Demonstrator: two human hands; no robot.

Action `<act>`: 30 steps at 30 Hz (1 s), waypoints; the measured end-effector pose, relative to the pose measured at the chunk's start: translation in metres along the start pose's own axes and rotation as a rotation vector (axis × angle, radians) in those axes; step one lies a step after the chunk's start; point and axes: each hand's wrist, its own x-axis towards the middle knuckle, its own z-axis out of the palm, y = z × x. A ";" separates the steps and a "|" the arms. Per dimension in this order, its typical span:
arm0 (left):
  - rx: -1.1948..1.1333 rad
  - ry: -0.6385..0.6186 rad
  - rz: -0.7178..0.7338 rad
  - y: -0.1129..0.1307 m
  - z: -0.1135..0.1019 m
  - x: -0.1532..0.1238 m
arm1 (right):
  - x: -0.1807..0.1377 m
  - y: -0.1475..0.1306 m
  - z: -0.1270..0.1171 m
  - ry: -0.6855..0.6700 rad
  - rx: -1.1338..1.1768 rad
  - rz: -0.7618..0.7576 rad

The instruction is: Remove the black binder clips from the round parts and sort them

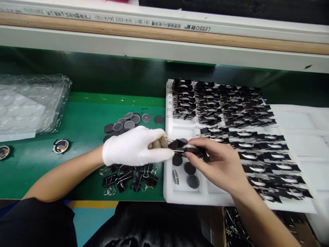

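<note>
My left hand, in a white glove, pinches the wire handles of a black binder clip between thumb and fingers. Bare, my right hand grips a small round part with a pale rim, and the clip's jaws meet its left side. Exactly how far the jaws reach over it is hidden. Both hands are above a white foam tray, where loose dark discs lie in the near-left pocket. Rows of clipped round parts fill much of the tray. Loose binder clips lie below my left wrist.
Dark and clear-faced discs are heaped beyond my left hand. Stacked clear plastic trays lie at left, near a round part with orange inside. More white foam is at right. A ledge crosses the back; a box of clips sits below.
</note>
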 end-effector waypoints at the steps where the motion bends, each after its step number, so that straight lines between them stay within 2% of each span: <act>1: -0.025 0.005 -0.035 0.004 0.000 -0.001 | -0.001 0.001 -0.001 0.031 -0.045 -0.110; 3: -0.117 0.003 -0.110 0.012 0.004 -0.001 | -0.004 0.003 -0.003 0.077 -0.146 -0.328; 5: -0.227 -0.049 -0.180 0.019 0.008 0.002 | -0.006 0.006 -0.006 0.117 -0.269 -0.481; 10: -0.424 -0.206 -0.282 0.031 0.014 0.014 | -0.016 0.008 -0.019 0.179 -0.505 -0.663; 14: -0.557 -0.281 -0.303 0.032 0.017 0.019 | -0.025 0.008 -0.030 0.151 -0.615 -0.724; 22: -0.677 -0.253 -0.258 0.026 0.035 0.021 | -0.031 0.013 -0.038 0.192 -0.698 -0.823; 30: -0.704 -0.215 -0.291 0.029 0.039 0.021 | -0.030 0.015 -0.041 0.159 -0.737 -0.897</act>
